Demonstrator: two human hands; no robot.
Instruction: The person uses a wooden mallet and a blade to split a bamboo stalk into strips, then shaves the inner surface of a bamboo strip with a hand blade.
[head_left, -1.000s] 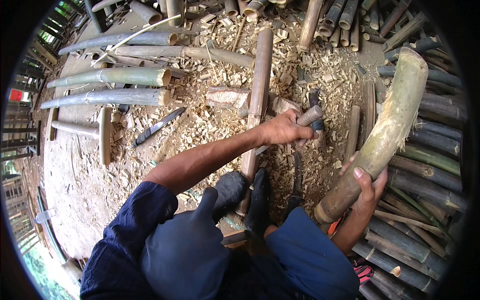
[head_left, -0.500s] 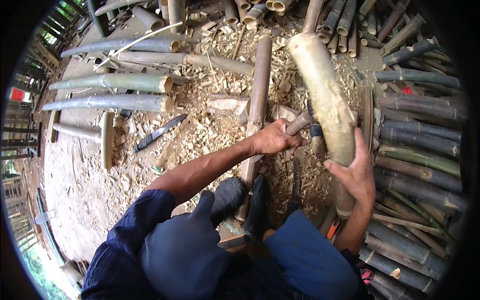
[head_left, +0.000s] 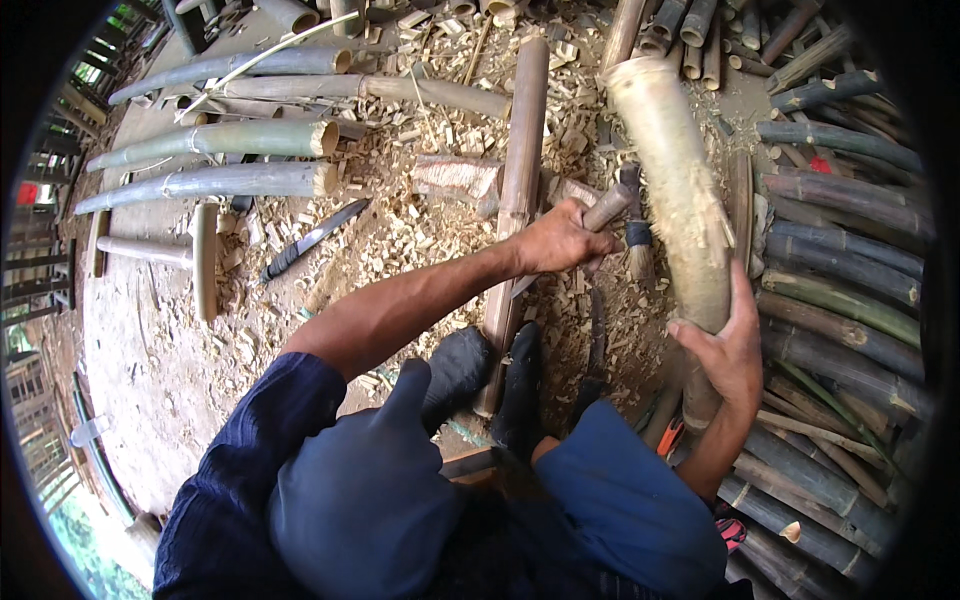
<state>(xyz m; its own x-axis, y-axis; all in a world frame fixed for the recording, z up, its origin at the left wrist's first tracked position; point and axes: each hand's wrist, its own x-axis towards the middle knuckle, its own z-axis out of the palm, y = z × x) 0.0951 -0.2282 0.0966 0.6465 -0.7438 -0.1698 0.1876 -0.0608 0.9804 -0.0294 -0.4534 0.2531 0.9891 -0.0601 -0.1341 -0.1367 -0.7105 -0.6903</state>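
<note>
Rough, splintery bamboo pole; matt wooden handle

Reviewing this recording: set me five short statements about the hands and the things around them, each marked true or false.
1. The right hand holds a pale, scraped bamboo piece. True.
2. The left hand is empty. False: it grips a wooden handle.
3. A knife lies among chips, left of the central pole. True.
4. That pole's near end lies right of both feet. False: it lies between them.
5. Bamboo lengths lie along the person's right. True.
</note>
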